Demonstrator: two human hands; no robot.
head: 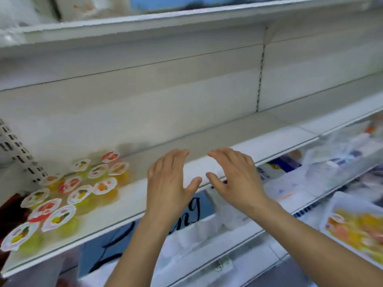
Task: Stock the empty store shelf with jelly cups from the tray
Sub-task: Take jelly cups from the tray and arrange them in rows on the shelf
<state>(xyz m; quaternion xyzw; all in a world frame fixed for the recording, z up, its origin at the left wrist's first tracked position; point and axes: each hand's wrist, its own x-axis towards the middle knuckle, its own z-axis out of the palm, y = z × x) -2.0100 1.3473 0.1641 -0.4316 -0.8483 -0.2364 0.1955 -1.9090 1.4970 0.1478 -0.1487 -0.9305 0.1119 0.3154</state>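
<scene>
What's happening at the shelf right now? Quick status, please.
Left hand and right hand open, empty. Jelly cups grouped on shelf left. Tray lower right. Nothing blocking.

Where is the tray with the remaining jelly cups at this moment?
In the head view the tray is at the lower right edge, below the shelf being stocked and to the right of the right hand; its contents look blurred.

Blue sign with black script [192, 210] below the shelf edge, blurred white packages [339, 160] at right, slotted upright [260, 79] on back panel
</scene>
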